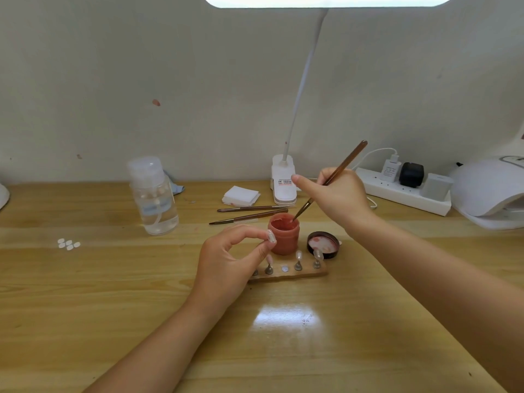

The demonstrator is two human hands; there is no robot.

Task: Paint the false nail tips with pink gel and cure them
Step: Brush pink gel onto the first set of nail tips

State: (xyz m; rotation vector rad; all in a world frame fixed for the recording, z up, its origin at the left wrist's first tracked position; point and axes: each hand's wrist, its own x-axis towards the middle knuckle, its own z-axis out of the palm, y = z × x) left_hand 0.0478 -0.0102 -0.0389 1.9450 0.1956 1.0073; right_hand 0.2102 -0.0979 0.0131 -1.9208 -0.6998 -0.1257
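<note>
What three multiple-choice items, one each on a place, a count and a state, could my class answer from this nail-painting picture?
1. Where does the black round lid lie?
A. Right of the pink gel jar
B. Behind the clear pump bottle
C. On the white curing lamp

2. How many spare brown-handled brushes lie on the wooden table?
A. None
B. Two
C. Four

3. What is the right hand doing with its long brown brush?
A. Laying it flat on the table
B. Dipping its tip into the open jar
C. Wiping it on the white pads

Answers: 1 A, the lid sits beside the jar on its right. 2 B, two brushes lie behind the jar. 3 B, the bristle end reaches inside the jar's rim, while the left hand pinches a clear false nail tip.
</note>
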